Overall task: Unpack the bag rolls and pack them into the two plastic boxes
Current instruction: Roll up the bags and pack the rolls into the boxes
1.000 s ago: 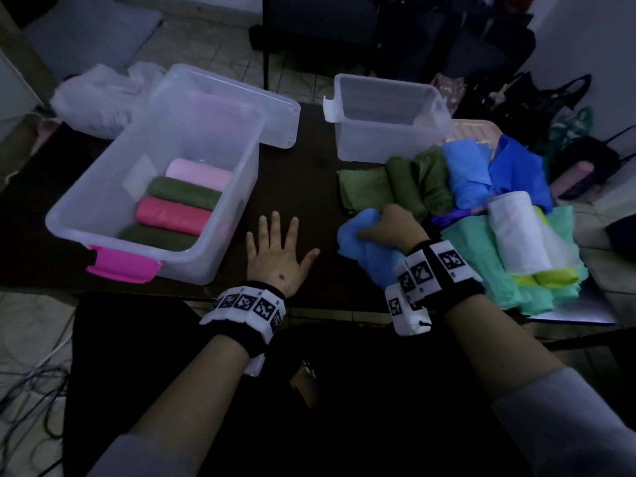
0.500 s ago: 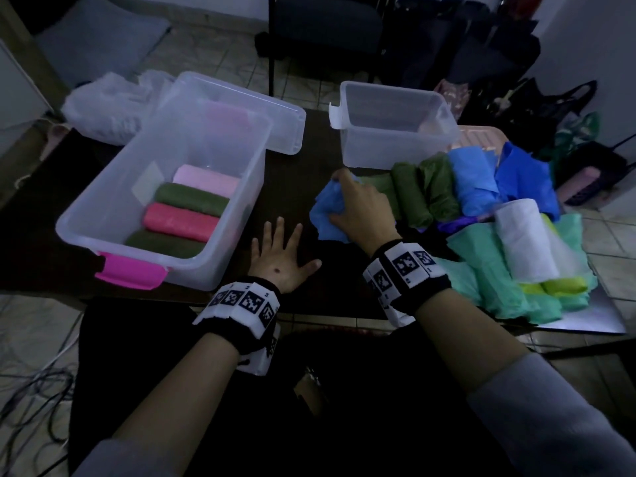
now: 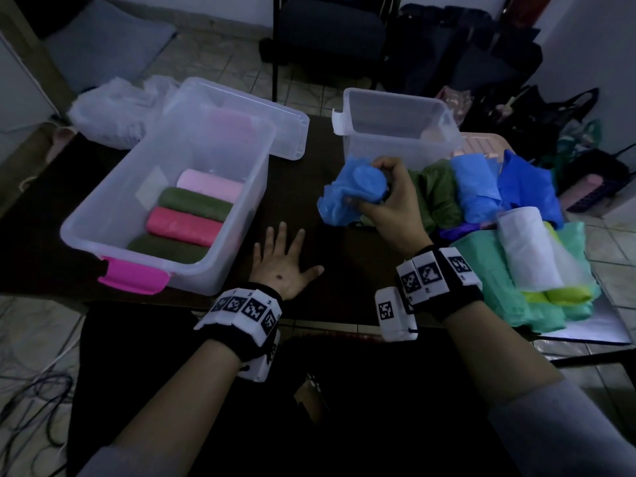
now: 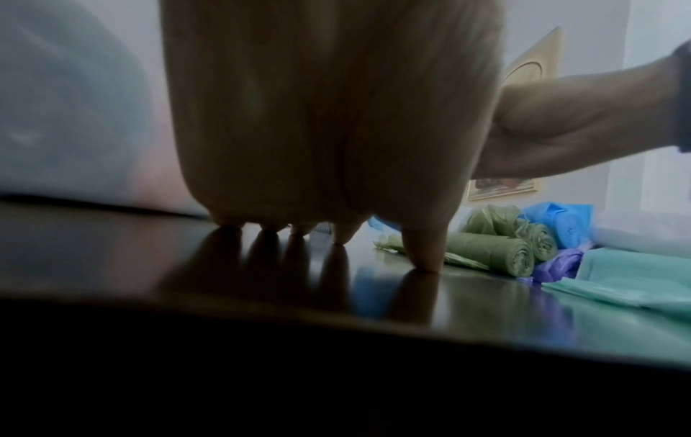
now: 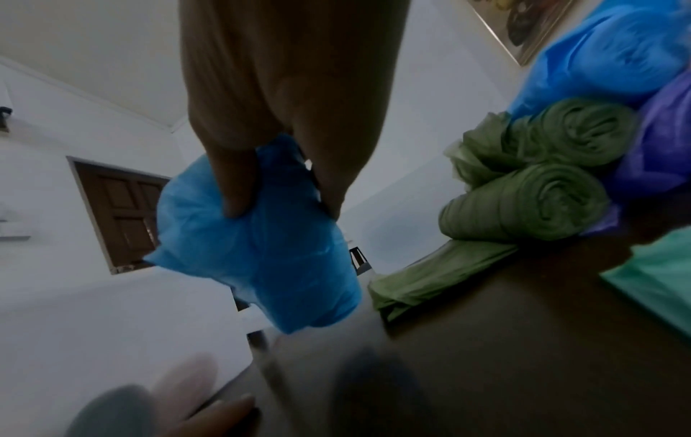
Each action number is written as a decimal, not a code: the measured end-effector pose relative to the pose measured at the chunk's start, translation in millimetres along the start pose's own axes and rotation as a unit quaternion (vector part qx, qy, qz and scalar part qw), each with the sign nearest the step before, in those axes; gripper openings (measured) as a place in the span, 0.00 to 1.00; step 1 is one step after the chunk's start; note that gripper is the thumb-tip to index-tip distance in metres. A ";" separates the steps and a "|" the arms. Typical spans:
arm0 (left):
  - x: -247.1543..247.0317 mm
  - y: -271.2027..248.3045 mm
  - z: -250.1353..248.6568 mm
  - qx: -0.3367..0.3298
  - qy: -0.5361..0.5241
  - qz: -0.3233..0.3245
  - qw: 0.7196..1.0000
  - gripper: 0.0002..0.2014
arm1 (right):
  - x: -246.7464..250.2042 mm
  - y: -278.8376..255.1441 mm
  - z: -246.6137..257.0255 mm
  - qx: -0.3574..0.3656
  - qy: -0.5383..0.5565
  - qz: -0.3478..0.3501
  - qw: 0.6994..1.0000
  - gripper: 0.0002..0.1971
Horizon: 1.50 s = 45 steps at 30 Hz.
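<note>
Head view: the light blue bag roll is held above the dark bench, between the two boxes, in the right hand, whose fingers curl round its crumpled wrapper. The left hand lies flat on the bench, fingers spread, holding nothing. The step in hand looks like freeing this roll from its wrapper; next it likely needs a second hand to peel the plastic, then a place in a box. The large box already holds four rolls side by side: pale pink, green, deep pink, green. The smaller box appears empty. More rolls lie heaped on the right. Beyond are a tiled floor, a dark chair and bags.
</note>
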State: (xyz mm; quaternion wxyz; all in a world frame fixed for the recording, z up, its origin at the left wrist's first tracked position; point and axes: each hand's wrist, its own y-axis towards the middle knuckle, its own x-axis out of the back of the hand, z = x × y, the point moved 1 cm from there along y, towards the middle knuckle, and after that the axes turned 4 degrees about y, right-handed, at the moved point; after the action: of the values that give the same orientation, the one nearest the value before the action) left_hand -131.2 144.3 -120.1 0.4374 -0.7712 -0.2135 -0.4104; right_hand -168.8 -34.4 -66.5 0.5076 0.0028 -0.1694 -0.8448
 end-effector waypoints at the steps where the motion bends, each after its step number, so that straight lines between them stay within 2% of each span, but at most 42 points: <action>1: -0.2 0.1 -0.1 0.000 0.001 0.000 1.000 0.40 | 0.9 -1.0 0.2 0.008 -0.015 0.005 1.000 0.26; 4: -1.2 0.3 0.2 -0.005 0.000 -0.003 1.000 0.40 | -0.8 -4.4 3.4 0.034 -0.110 0.035 0.993 0.24; 6: -1.6 0.5 0.5 -0.005 -0.001 -0.004 1.000 0.40 | -6.6 -6.2 10.4 0.042 -0.229 0.077 0.969 0.22; 7: -1.2 0.5 0.6 -0.003 -0.001 -0.001 1.000 0.40 | -10.2 -7.1 14.2 0.055 -0.310 0.094 0.945 0.22; 9: -0.3 1.3 0.8 0.001 -0.003 0.006 1.000 0.40 | -18.6 -9.7 20.5 0.077 -0.467 0.118 0.873 0.24; 11: 1.8 1.5 0.8 0.002 -0.013 0.006 1.000 0.40 | -28.5 -12.5 18.3 0.071 -0.562 0.148 0.811 0.26; 12: 3.4 1.1 0.7 0.001 -0.021 0.004 1.000 0.40 | -33.2 -14.5 13.9 0.057 -0.579 0.162 0.797 0.27; 15: 9.1 2.6 2.4 -0.006 -0.047 -0.021 0.999 0.37 | -43.0 -21.1 -5.4 -0.003 -0.571 0.199 0.797 0.32; 17: 14.2 2.6 4.3 -0.010 -0.052 -0.063 0.997 0.31 | -45.5 -23.2 -12.9 -0.031 -0.547 0.219 0.807 0.32; 20: 21.6 -0.1 5.7 0.014 -0.068 -0.149 0.986 0.18 | -42.3 -19.2 -8.5 -0.078 -0.468 0.261 0.841 0.40; 22: 26.4 -1.5 4.1 0.056 -0.128 -0.171 0.975 0.15 | -33.7 -12.2 2.1 -0.106 -0.395 0.257 0.876 0.40; 23: 28.0 -1.7 2.6 0.072 -0.158 -0.163 0.971 0.18 | -27.5 -8.3 5.7 -0.112 -0.379 0.252 0.883 0.38; 24: 29.2 -1.4 0.7 0.081 -0.193 -0.142 0.968 0.22 | -21.3 -5.1 8.3 -0.116 -0.388 0.256 0.878 0.36; 26: 28.9 -1.0 -6.9 0.080 -0.270 -0.064 0.958 0.29 | -11.5 -3.5 9.0 -0.143 -0.438 0.291 0.838 0.33; 28: 27.3 -0.4 -16.3 0.084 -0.349 0.022 0.933 0.33 | -7.4 -7.9 5.9 -0.155 -0.489 0.311 0.800 0.32; 31: 26.4 1.7 -25.2 0.103 -0.432 0.085 0.892 0.32 | -9.3 -19.0 1.0 -0.125 -0.540 0.312 0.771 0.32; 33: 27.4 3.5 -25.8 0.114 -0.452 0.096 0.879 0.29 | -10.4 -24.3 -3.9 -0.143 -0.524 0.321 0.776 0.32; 35: 28.7 5.5 -24.0 0.116 -0.473 0.104 0.867 0.28 | -9.6 -27.8 -7.8 -0.180 -0.483 0.322 0.794 0.33; 37: 31.5 6.7 -22.2 0.122 -0.486 0.110 0.859 0.29 | -7.8 -31.2 -6.6 -0.189 -0.457 0.310 0.812 0.34; 39: 36.0 7.3 -20.6 0.125 -0.492 0.140 0.850 0.31 | -6.9 -33.2 -0.5 -0.150 -0.449 0.307 0.826 0.34; 42: 40.6 7.7 -22.4 0.118 -0.522 0.205 0.819 0.34 | -8.9 -36.2 9.9 -0.050 -0.468 0.322 0.821 0.32; 43: 41.2 9.6 -23.7 0.107 -0.537 0.198 0.813 0.31 | -9.9 -37.1 11.8 -0.028 -0.478 0.329 0.814 0.31; 45: 41.8 15.3 -25.6 0.087 -0.558 0.128 0.815 0.23 | -13.0 -41.5 13.5 0.002 -0.503 0.345 0.792 0.30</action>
State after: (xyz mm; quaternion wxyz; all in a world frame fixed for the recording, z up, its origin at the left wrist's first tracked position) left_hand -108.1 113.2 -86.3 0.3571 -0.8470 -0.3548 0.1708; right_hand -200.4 -1.7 -68.0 0.6089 -0.4798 -0.3924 -0.4950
